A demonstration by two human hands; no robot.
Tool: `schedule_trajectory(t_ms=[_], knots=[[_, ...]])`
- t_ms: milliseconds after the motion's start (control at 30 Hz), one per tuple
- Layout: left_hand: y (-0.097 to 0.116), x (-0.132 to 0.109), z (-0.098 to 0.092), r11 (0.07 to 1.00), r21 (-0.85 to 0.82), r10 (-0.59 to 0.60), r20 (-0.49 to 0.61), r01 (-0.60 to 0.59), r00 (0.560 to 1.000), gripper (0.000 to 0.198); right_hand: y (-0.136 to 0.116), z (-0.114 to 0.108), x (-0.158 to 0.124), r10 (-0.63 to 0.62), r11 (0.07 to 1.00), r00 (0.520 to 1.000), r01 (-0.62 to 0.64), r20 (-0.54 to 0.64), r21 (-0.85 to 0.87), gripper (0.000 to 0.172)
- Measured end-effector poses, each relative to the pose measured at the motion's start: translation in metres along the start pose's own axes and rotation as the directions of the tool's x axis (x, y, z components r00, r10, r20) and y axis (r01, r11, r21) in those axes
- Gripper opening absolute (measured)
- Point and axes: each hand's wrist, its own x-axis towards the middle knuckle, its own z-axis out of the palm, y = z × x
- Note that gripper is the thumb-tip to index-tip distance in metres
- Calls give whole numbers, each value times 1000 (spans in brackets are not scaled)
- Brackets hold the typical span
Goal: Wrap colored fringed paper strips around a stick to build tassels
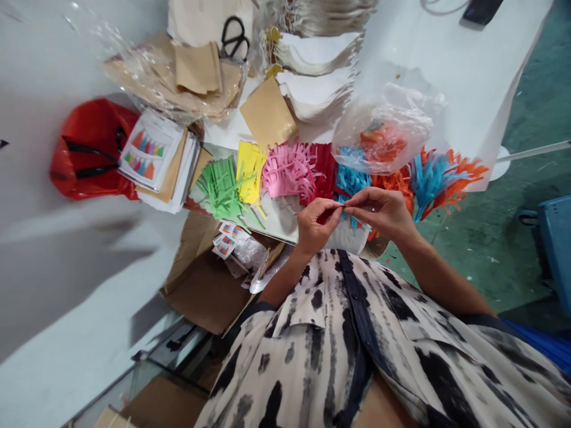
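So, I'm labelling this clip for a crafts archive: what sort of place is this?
Probably a small paper-craft workshop: there are piles of fringed coloured paper, black scissors, and stacks of printed cards showing coloured shapes.

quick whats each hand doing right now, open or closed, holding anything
Left hand: closed, fingertips pinching a thin strip, too small to tell its material.
Right hand: closed, fingertips meeting the left's on the same strip.
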Motion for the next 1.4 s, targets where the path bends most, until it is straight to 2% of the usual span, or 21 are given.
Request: schedule_trajectory(t_ms=[167,267,467,600,733,933,1200,1400], knots=[[0,0,-2,1000,-19,-1,41,1,999,13,-1,-1,0,-3,1000,1000,3,3,-2,40],[0,-2,-3,999,-35,13,58,-11,998,11,0,-1,0,35,999,999,-36,31,28,43],[-8,-6,-2,996,-61,-63,82,68,995,15,5,1,-6,63,990,996,-70,67,121,40],[-11,-7,-3,994,-87,-60,109,70,992,13,5,2,-11,72,986,996,-79,49,145,39],[-6,-8,-5,1000,4,-25,126,24,992,10,5,2,-15,82,990,997,-82,9,111,39],[-1,-9,-7,984,105,129,139,-144,982,6,8,1,-15,91,994,996,-92,25,64,42],[0,-9,-8,964,182,157,187,-191,970,7,5,3,-19,26,999,1000,-26,4,-41,39],[1,-6,-6,943,184,251,150,-276,956,7,5,3,-22,61,998,998,-61,-18,16,38]])
